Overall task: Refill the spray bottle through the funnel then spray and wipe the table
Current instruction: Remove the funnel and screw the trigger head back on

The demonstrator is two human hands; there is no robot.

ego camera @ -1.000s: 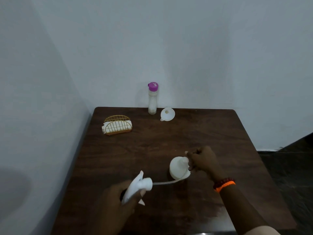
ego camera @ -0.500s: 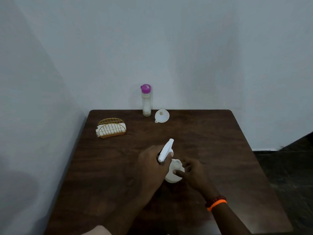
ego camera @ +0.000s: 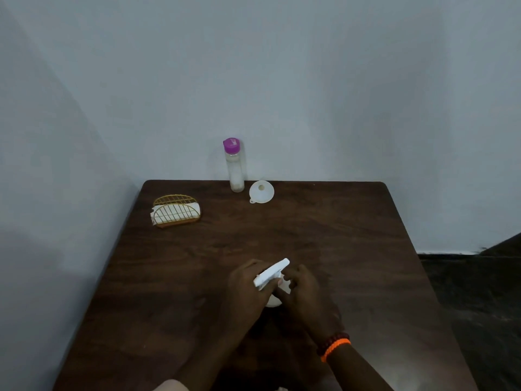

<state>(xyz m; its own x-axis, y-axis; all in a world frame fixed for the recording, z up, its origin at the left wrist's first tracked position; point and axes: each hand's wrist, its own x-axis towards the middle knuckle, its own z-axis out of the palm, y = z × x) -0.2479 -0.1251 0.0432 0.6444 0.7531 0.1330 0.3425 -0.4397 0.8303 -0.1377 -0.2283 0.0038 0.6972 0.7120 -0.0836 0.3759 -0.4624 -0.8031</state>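
A white spray bottle (ego camera: 274, 301) stands on the dark wooden table (ego camera: 352, 249), mostly hidden by both hands. Its white trigger head (ego camera: 271, 273) sits on top of it, gripped by my left hand (ego camera: 248, 289). My right hand (ego camera: 306, 294) wraps the bottle's neck and body from the right. At the table's far edge a white funnel (ego camera: 261, 191) lies beside a clear refill bottle with a purple cap (ego camera: 234, 165).
A gold wire holder with white napkins (ego camera: 176, 211) stands at the far left of the table. Pale walls close the table's far and left sides. Dark floor (ego camera: 479, 292) lies beyond the right edge.
My left hand has brought the trigger head, with its tube, from the near left of the table onto the top of the bottle. My right hand stayed on the bottle.
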